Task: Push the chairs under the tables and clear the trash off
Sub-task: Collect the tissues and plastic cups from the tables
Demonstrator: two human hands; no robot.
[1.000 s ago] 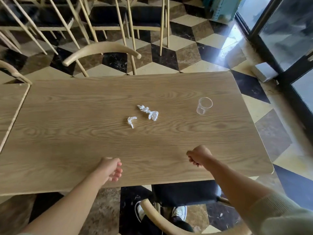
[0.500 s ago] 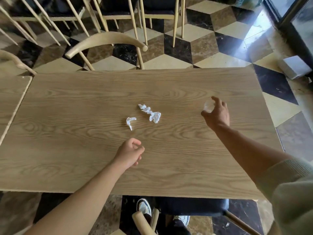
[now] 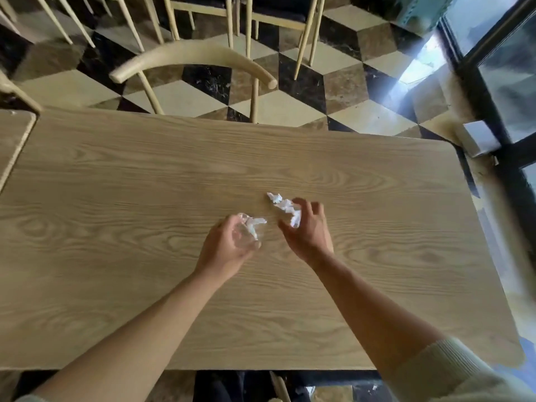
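Left hand [image 3: 229,248] is curling around a clear plastic cup [image 3: 245,236], with a small crumpled tissue [image 3: 255,224] sitting at the cup's mouth; can't tell if it is inside. Right hand [image 3: 306,227] is pinching the longer crumpled tissue [image 3: 282,204], fingers partly closed on its near end. All mid wooden table [image 3: 116,227]. Far chair [image 3: 191,56] is sitting tucked at the table's far edge.
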